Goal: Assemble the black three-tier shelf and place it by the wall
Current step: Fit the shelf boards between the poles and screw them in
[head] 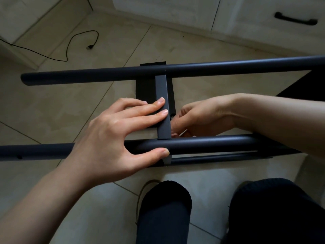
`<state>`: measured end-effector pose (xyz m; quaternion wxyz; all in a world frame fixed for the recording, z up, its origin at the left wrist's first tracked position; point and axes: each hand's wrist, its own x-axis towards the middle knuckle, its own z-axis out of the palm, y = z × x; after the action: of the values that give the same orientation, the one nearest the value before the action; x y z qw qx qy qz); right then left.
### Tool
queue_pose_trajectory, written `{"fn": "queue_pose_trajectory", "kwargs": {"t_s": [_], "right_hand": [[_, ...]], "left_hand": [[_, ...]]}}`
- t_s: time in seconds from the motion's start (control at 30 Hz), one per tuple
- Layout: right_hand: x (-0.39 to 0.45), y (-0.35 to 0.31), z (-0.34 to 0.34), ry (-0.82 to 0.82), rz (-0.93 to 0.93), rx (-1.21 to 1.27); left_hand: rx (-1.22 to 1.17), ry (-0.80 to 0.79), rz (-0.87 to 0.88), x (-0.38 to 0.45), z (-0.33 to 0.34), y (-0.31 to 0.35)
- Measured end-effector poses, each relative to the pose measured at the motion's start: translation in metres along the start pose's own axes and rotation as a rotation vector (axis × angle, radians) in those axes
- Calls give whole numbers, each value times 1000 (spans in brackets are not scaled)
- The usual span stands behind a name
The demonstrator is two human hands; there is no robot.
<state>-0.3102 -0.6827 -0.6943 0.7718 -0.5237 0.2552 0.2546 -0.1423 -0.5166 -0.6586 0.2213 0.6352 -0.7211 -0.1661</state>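
Shelf crossbar (pixel 163 106) lies under the flat-fingered left hand (pixel 112 136); right hand (pixel 197 117) seems to pinch something small beside it

You have a single view, from the wide-angle camera on your head, tilted steeply forward and down, so your own knees (pixel 165 208) fill the bottom edge and the tiled floor (pixel 52 106) runs away towards the white cabinets (pixel 175 11) along the top. It sits close: your left hand (pixel 112 136) and right hand (pixel 198 117) on the black shelf frame (pixel 193 69) take up the middle, and straight tubes bow near the edges. With no second view, nothing overlaps.
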Motion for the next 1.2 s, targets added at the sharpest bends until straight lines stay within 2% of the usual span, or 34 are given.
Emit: {"fn": "queue_pose_trajectory", "kwargs": {"t_s": [0.27, 0.47, 0.67, 0.83, 1.03, 1.2], "right_hand": [[5, -2, 4, 50, 18, -40], [-2, -4, -1, 8, -13, -24], [0, -5, -1, 33, 18, -31], [-1, -5, -2, 24, -37, 25], [1, -5, 1, 82, 34, -16], [-5, -6, 2, 45, -10, -13]], "left_hand": [[-3, -4, 10, 2, 0, -1], [-41, -44, 44, 3, 0, 2], [0, -97, 122, 14, -6, -1], [-3, -141, 106, 17, -8, -3], [8, -130, 99, 15, -6, -3], [0, -123, 96, 14, -6, -1]]}}
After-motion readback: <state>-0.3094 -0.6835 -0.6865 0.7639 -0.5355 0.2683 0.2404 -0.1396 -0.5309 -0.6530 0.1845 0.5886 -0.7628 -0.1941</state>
